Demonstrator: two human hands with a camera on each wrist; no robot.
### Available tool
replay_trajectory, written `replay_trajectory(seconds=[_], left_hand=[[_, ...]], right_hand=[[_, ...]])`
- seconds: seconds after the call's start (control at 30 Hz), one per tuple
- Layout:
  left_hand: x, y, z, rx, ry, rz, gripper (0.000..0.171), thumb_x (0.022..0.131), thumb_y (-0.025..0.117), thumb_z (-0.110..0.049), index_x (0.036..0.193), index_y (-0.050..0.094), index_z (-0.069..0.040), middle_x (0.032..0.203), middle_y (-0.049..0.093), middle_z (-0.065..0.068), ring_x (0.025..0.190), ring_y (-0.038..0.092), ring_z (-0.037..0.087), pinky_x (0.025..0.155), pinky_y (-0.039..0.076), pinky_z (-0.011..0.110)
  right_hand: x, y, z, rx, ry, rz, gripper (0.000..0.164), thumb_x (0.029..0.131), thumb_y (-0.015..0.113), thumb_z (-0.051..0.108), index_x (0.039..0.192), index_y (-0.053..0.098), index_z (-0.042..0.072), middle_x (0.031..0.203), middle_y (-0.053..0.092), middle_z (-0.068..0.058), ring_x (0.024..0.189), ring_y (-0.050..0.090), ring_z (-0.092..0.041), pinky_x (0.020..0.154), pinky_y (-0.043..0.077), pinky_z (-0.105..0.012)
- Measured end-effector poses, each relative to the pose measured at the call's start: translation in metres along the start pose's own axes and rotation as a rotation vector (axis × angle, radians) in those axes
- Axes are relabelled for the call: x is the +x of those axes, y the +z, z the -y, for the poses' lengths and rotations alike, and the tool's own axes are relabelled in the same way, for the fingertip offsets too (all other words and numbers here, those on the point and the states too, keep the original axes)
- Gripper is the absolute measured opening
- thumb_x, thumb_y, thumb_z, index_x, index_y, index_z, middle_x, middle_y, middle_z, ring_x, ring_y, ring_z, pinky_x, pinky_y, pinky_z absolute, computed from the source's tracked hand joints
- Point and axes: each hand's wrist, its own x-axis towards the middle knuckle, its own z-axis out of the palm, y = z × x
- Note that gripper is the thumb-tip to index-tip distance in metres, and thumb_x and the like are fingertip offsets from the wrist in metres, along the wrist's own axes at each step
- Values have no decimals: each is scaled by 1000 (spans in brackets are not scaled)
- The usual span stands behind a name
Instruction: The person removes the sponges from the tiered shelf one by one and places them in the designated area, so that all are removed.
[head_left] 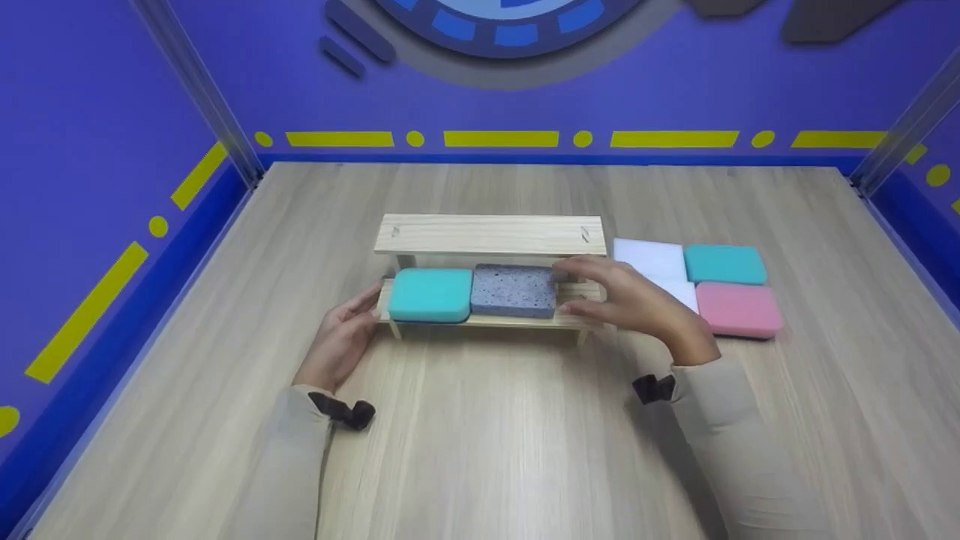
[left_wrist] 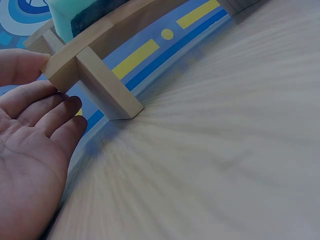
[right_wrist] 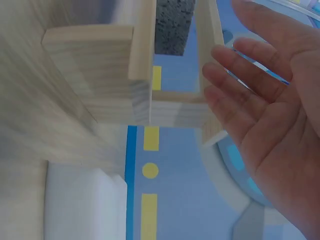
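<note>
A small two-tier wooden shelf (head_left: 490, 235) stands on the table. On its lower board lie a teal sponge (head_left: 430, 295) at the left and a grey speckled sponge (head_left: 513, 291) beside it. My left hand (head_left: 343, 341) holds the left end of the lower board; in the left wrist view the thumb (left_wrist: 22, 67) is against the board's end, with the other fingers just below. My right hand (head_left: 634, 300) is at the right end of the shelf, thumb and fingers spread apart near the grey sponge. In the right wrist view its fingers are extended and the palm holds nothing.
Right of the shelf lie two white sponges (head_left: 646, 259), partly behind my right hand, a second teal sponge (head_left: 726, 265) and a pink sponge (head_left: 739, 309). Blue panels (head_left: 525, 105) with yellow marks border the wooden table (head_left: 480, 450).
</note>
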Motion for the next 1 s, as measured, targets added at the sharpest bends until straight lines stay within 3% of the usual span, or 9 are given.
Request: replay_trajectory(seconds=[0.6,0.87,1.0], left_hand=[[-1,0,1,-21,13,4,56,92,43,9,147,27,7,157,25,17,146,24,23,111,36,21],[0,0,0,-18,5,20,57,94,43,8,148,26,5,158,26,15,146,24,21,119,24,31],[-1,0,0,-21,12,21,57,94,43,9,148,26,5,158,25,16,146,23,21,119,25,30]], right_hand=[[21,27,11,-21,56,96,70,87,70,30,146,41,9,152,36,-15,141,32,-33,116,30,-49],[22,34,6,-68,61,84,73,86,70,36,147,39,11,154,34,-16,143,29,-33,117,28,-50],[21,36,4,-74,45,64,73,86,70,36,147,40,9,152,36,-16,141,32,-33,116,30,-49]])
